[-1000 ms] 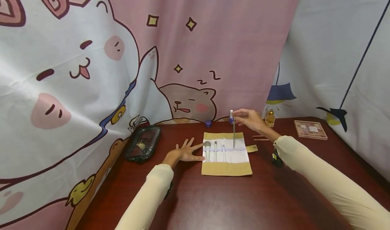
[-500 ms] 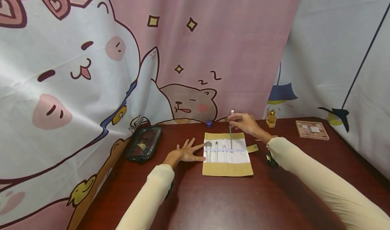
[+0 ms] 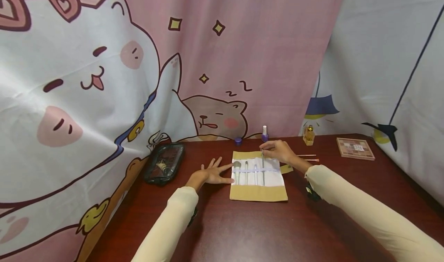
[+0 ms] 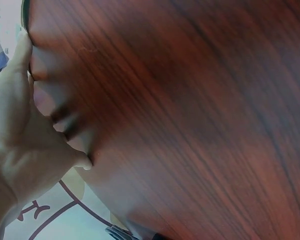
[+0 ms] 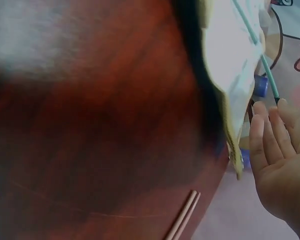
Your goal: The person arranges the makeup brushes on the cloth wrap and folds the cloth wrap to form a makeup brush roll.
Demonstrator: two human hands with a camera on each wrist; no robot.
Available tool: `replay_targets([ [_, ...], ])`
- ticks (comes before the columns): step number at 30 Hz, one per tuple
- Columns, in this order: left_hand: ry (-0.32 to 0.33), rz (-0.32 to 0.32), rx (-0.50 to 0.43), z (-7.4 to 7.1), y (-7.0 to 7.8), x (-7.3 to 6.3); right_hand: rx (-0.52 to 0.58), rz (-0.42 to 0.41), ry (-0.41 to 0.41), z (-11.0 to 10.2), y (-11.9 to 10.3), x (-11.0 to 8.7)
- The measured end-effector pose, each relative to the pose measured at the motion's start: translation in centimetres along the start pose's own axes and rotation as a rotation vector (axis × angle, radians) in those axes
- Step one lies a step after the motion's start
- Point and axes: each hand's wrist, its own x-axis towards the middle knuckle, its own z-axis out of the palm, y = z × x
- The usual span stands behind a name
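Observation:
A tan-edged fabric brush roll (image 3: 258, 193) lies unfolded, white inside, with a pale elastic band across it. Several makeup brushes stand in a row under the band, including a fluffy-headed one (image 3: 237, 165) at the left. My right hand (image 3: 277, 151) pinches the upper end of a slim brush (image 3: 263, 174), whose shaft passes behind the band; in the right wrist view this shaft (image 5: 268, 72) looks pale green. Spread flat on the table, my left hand (image 3: 213, 174) has its thumb and a finger at the roll's left edge.
A dark clear-topped case (image 3: 163, 162) lies at the left. Behind the roll stand a small purple jar (image 3: 237, 141) and a nail polish bottle (image 3: 265, 134). Two thin sticks (image 3: 306, 155), a perfume bottle (image 3: 308, 135) and a palette (image 3: 355, 148) are to the right.
My right hand has come down toward the roll, sliding the slim brush further through the band, after a slight shift left. The left hand stays in place.

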Motion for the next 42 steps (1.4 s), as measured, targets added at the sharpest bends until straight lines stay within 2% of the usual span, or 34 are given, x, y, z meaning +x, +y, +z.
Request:
replay_targets([
  [7, -0.004, -0.008, -0.007, 1.0, -1.4, 1.9, -0.029, -0.031, -0.064, 0.9, 0.5, -1.2],
  [10, -0.009, -0.01, -0.005, 1.2, -1.4, 2.0, -0.054, -0.033, -0.067, 1.1, 0.6, -1.6],
  [18, 0.001, 0.001, 0.019, -0.2, 0.5, -0.7, -0.115, -0.053, -0.058, 1.6, 0.3, -2.8],
  [25, 0.002, 0.002, 0.007, -0.2, 0.5, -0.6, -0.099, -0.079, -0.063, 1.9, 0.4, -3.3],
  [32, -0.004, -0.002, -0.01, 1.0, -0.8, 1.1, -0.128, -0.072, -0.069, 1.6, 0.5, -3.7],
  [38, -0.004, -0.008, -0.005, 0.2, 0.0, 0.1, -0.164, -0.108, -0.009, 0.6, 0.6, -3.9],
  [42, -0.001, -0.003, 0.006, -0.2, 0.6, -0.8, -0.169, -0.09, 0.008, -0.9, 0.7, -4.2],
])
